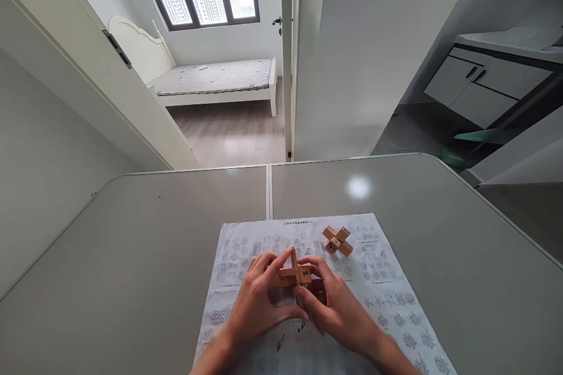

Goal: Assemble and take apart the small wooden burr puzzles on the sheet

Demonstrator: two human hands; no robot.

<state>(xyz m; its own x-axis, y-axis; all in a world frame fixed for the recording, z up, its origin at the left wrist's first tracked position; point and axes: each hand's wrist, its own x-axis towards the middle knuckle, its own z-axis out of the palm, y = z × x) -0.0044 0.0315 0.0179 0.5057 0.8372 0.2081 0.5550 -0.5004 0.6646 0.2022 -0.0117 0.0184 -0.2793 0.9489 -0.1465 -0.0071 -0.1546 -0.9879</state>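
Between my two hands is a partly joined wooden burr puzzle (302,274), made of light brown notched sticks, one marked with a "2". My left hand (263,290) grips its left side, with the index fingertip at the top of an upright stick and the thumb low in front. On the other side my right hand (333,300) holds it between thumb and fingers. Parts of the puzzle are hidden behind the fingers. Beyond my right hand, a second group of crossed wooden pieces (338,240) rests on the printed instruction sheet (391,281).
The sheet lies on a grey table (132,281) with a pale seam (269,193) down its far half and a light rim. Past the table are an open doorway, a bed (215,79) under a window, a wall (360,58), and a white cabinet (484,79) at right.
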